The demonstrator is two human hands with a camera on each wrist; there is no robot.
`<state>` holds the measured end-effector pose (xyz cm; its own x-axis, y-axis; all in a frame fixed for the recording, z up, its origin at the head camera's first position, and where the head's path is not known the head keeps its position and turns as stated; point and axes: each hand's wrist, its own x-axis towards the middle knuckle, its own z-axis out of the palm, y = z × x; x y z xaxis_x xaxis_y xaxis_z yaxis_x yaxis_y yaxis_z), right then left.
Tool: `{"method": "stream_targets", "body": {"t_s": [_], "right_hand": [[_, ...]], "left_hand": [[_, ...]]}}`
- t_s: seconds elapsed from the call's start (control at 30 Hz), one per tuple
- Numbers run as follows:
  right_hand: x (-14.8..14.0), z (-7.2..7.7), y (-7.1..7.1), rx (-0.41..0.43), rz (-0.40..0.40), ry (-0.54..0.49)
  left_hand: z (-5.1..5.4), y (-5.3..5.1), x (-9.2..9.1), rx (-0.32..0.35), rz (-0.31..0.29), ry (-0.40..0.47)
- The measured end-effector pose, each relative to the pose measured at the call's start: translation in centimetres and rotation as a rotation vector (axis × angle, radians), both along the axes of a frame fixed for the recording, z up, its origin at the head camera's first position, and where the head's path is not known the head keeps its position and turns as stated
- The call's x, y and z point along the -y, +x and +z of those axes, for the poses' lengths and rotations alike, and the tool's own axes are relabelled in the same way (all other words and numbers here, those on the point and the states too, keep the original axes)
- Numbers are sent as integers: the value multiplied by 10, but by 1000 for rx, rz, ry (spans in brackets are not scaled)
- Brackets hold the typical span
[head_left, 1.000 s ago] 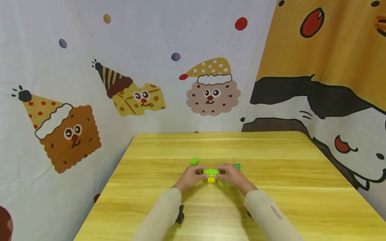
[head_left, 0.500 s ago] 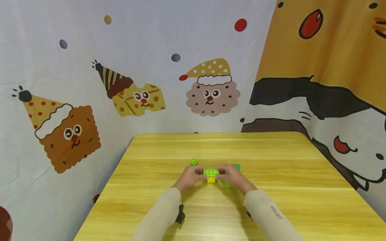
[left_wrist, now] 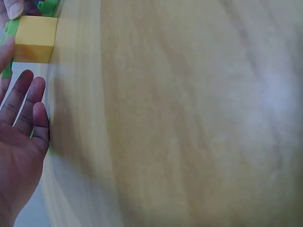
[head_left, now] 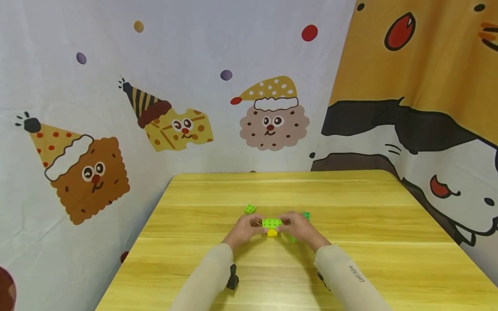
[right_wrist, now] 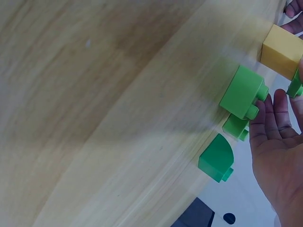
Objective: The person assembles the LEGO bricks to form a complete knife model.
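A light green studded brick (head_left: 272, 223) lies on top of a yellow block (head_left: 272, 232), near the middle of the table. My left hand (head_left: 245, 229) pinches the green brick's left end between thumb and index finger. At the opposite end my right hand (head_left: 298, 226) holds it the same way. Both wrist views show the other fingers stretched out beside it. In the left wrist view the yellow block (left_wrist: 35, 39) shows its smooth sides, with the green brick (left_wrist: 8, 70) joined to it; fingers and the frame edge hide part of the green one.
Behind my left hand sits a small light green brick (head_left: 250, 209). Near my right hand are a dark green curved brick (right_wrist: 217, 158), a green block (right_wrist: 241, 92) and a smaller green brick (right_wrist: 235, 126). Patterned cloth (head_left: 225, 164) hangs behind the wooden table (head_left: 350, 190).
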<state>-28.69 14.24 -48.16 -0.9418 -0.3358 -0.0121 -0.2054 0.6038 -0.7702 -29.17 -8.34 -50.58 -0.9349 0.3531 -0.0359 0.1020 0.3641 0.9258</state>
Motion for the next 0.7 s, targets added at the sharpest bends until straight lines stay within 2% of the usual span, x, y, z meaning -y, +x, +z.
{"method": "stream_targets", "body": {"t_s": [0.4,0.7], "right_hand": [[-1,2,-1,-17,-52,22],[-32,14,-3,-90,-117,-61]], "left_hand": [[-2,0,0,-1,7,11],[-3,-1,2,3,24,6]]}}
